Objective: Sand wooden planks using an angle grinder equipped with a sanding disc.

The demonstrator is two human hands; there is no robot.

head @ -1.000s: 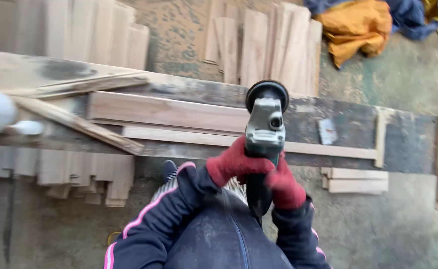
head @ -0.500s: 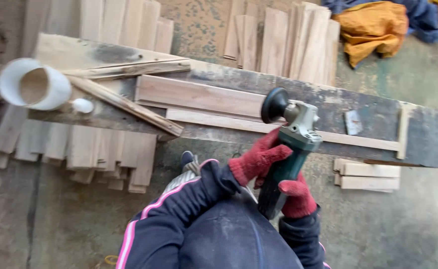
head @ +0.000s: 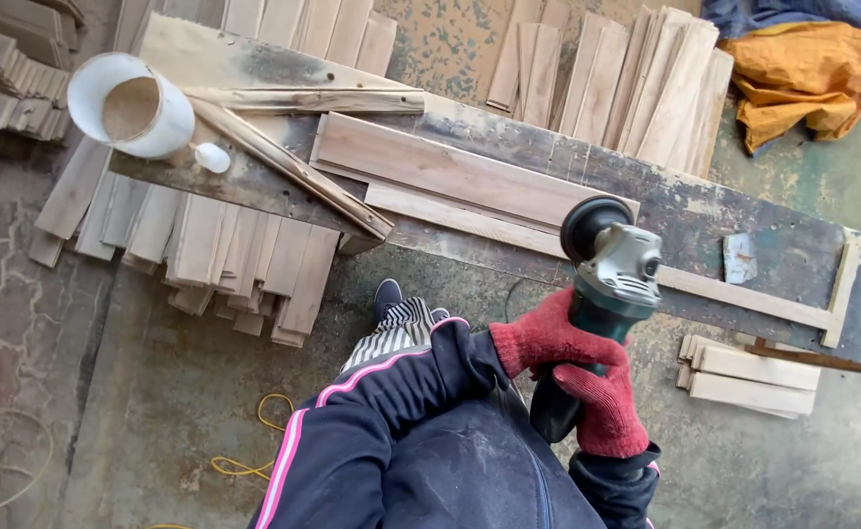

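Here both knit-gloved hands, left hand (head: 546, 340) & right hand (head: 602, 404), grip metal-headed angle grinder (head: 602, 284).

The middle of the angle grinder (head: 611, 284) body is covered by the left hand (head: 545, 338) and right hand (head: 597, 402), both gloved in red; its rear end is hidden behind the dark jacket (head: 421, 441); the orange cloth (head: 803, 73) is overlapped by blue fabric at the top edge; the workbench (head: 793, 245) is cut off at the right edge; the yellow cable (head: 244, 460) is lost under the sleeve.
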